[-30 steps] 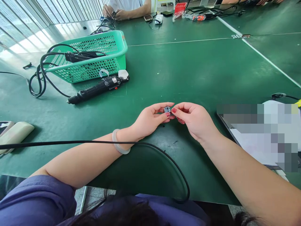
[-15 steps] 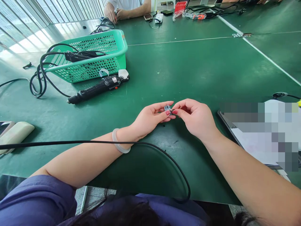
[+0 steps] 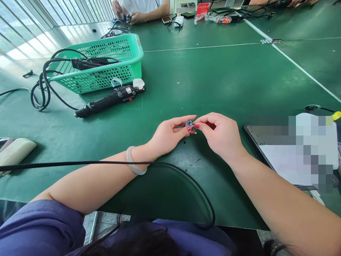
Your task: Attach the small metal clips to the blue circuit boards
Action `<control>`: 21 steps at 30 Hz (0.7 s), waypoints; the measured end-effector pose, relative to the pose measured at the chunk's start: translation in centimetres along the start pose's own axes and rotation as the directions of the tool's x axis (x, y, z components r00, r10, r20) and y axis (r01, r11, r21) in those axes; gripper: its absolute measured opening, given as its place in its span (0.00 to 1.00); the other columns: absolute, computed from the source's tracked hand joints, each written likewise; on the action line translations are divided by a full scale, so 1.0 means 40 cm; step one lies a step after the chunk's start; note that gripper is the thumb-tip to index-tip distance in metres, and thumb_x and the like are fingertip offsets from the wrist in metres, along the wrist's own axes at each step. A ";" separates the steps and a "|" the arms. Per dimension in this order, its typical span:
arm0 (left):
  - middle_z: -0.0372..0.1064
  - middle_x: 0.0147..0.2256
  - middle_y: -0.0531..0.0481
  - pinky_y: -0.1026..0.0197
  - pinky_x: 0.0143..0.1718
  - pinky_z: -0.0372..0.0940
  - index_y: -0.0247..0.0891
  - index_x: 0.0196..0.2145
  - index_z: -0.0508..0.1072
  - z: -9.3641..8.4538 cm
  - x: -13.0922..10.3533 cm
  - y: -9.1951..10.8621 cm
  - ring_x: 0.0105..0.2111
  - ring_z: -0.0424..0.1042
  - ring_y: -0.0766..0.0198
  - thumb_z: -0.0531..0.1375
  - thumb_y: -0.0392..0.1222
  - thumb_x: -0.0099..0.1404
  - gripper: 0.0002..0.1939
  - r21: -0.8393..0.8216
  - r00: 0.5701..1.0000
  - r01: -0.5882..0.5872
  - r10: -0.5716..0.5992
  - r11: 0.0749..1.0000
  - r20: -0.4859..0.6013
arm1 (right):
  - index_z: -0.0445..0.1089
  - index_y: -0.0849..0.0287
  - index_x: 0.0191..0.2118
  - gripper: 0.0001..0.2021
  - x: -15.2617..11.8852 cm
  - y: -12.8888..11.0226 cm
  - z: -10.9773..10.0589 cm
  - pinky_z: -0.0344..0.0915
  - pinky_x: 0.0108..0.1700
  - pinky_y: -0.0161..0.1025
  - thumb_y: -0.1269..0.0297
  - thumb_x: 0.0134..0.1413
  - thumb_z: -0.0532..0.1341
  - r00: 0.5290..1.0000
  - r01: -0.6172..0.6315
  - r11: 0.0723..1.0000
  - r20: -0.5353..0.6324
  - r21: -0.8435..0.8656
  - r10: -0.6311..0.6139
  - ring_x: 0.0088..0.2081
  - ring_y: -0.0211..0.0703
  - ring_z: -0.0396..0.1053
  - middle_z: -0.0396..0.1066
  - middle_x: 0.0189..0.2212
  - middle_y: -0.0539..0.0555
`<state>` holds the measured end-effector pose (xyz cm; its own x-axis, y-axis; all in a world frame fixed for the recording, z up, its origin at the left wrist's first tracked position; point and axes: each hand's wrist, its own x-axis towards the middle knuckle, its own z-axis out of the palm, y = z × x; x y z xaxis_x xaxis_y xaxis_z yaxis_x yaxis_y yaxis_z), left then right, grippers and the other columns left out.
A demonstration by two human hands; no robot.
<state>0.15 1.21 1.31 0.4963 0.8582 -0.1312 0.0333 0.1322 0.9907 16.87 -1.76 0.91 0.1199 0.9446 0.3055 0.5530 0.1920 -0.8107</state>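
My left hand [image 3: 169, 137] holds a small grey-blue part [image 3: 189, 123] between its thumb and fingers, just above the green table [image 3: 170, 89]. Close on its right, my right hand [image 3: 221, 133] has thumb and index finger pinched together at the part's edge. Whatever lies between those right fingertips is too small to name. Below the hands, a tiny dark piece [image 3: 184, 142] lies on the table. A white bangle [image 3: 132, 161] circles my left wrist.
A green basket [image 3: 106, 76] with black cables stands at the left, a black electric screwdriver [image 3: 106, 101] before it. One black cable [image 3: 87, 163] crosses over my left forearm. At the right lies a clipboard [image 3: 282, 163] with papers. Across the table are a person's hands [image 3: 137, 17].
The small part has turned slightly in my left fingers, and my right fingertips have shifted a little. Across the table, one of the person's hands has risen. The whole view has moved slightly.
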 end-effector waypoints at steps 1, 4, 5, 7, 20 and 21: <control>0.78 0.46 0.45 0.55 0.54 0.68 0.36 0.57 0.71 0.000 0.000 -0.001 0.44 0.77 0.62 0.61 0.41 0.65 0.22 0.012 1.000 0.002 -0.002 1.000 -0.002 | 0.75 0.55 0.28 0.06 -0.001 0.000 0.000 0.62 0.34 0.40 0.67 0.55 0.62 1.000 0.022 1.000 -0.001 -0.017 -0.022 0.30 0.41 0.68 0.74 0.28 0.51; 0.78 0.46 0.45 0.54 0.54 0.68 0.36 0.58 0.71 -0.001 -0.002 -0.001 0.44 0.77 0.62 0.60 0.40 0.66 0.23 0.053 1.000 0.011 -0.011 0.999 -0.011 | 0.75 0.54 0.28 0.07 -0.004 0.000 0.003 0.63 0.33 0.40 0.67 0.56 0.61 0.998 0.068 0.997 0.001 -0.044 -0.068 0.30 0.41 0.68 0.74 0.28 0.51; 0.78 0.47 0.45 0.54 0.54 0.68 0.36 0.58 0.71 -0.001 -0.002 -0.001 0.44 0.77 0.62 0.60 0.39 0.66 0.23 0.059 1.000 0.014 -0.014 0.998 -0.012 | 0.75 0.54 0.28 0.07 -0.005 0.000 0.003 0.62 0.33 0.40 0.67 0.56 0.61 0.997 0.072 0.996 0.002 -0.051 -0.072 0.29 0.41 0.67 0.74 0.28 0.51; 0.77 0.48 0.45 0.54 0.56 0.67 0.37 0.59 0.70 -0.001 -0.003 -0.001 0.45 0.76 0.62 0.60 0.39 0.66 0.24 0.051 1.000 0.017 -0.016 0.999 -0.010 | 0.75 0.54 0.28 0.07 -0.005 0.000 0.004 0.62 0.32 0.40 0.67 0.55 0.61 0.998 0.064 0.996 0.003 -0.062 -0.064 0.29 0.41 0.67 0.74 0.27 0.51; 0.77 0.45 0.45 0.56 0.52 0.70 0.36 0.59 0.67 -0.001 0.002 -0.006 0.42 0.78 0.64 0.58 0.35 0.67 0.23 0.016 1.000 0.011 -0.011 1.000 -0.001 | 0.76 0.55 0.30 0.07 -0.006 0.002 0.007 0.63 0.34 0.40 0.66 0.56 0.61 0.999 0.031 0.998 -0.010 -0.062 -0.032 0.30 0.41 0.68 0.75 0.29 0.51; 0.77 0.44 0.45 0.56 0.52 0.70 0.36 0.58 0.68 0.000 0.002 -0.005 0.42 0.78 0.64 0.58 0.34 0.66 0.22 0.007 1.000 0.014 -0.014 1.000 -0.005 | 0.76 0.55 0.30 0.07 -0.006 0.002 0.007 0.63 0.33 0.40 0.66 0.56 0.62 1.000 0.025 0.998 -0.010 -0.060 -0.025 0.30 0.41 0.68 0.76 0.29 0.51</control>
<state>0.17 1.25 1.09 0.4914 0.8587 -0.1456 0.0462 0.1413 0.9889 16.65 -1.89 0.64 0.1142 0.9367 0.3310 0.6040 0.1991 -0.7718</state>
